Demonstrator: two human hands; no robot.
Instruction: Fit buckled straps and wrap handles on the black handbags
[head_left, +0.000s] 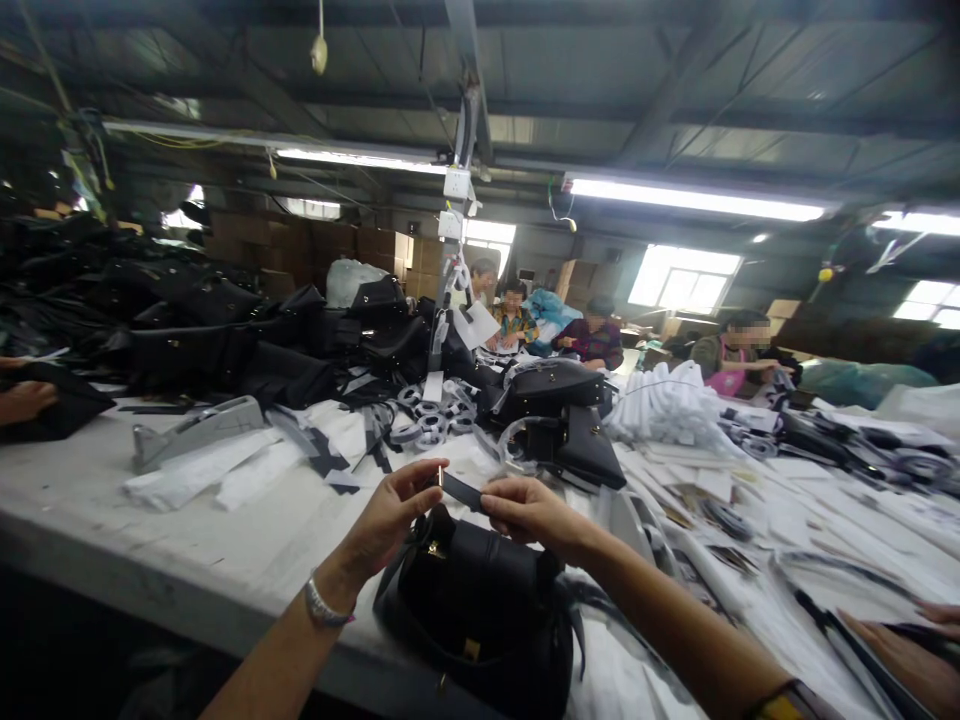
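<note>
A short dark strap [462,491] with a gold-coloured metal piece at one end is stretched between my two hands. My left hand [391,515], a metal watch on its wrist, pinches the end with the metal piece between thumb and fingers. Thumb and fingers of my right hand [534,510] are closed on the other end. Just below them, a black handbag [491,600] with gold-coloured fittings sits at the table edge. Its side strap hangs down at the right. Whether the held strap joins the bag is hidden.
Black bags [187,350] are heaped at the left, and more bags [555,390] lie ahead. Wrapped rings of strap [431,420] and white paper [202,470] cover parts of the table [225,560]. Co-workers' hands [30,395] show at both sides; several people sit beyond.
</note>
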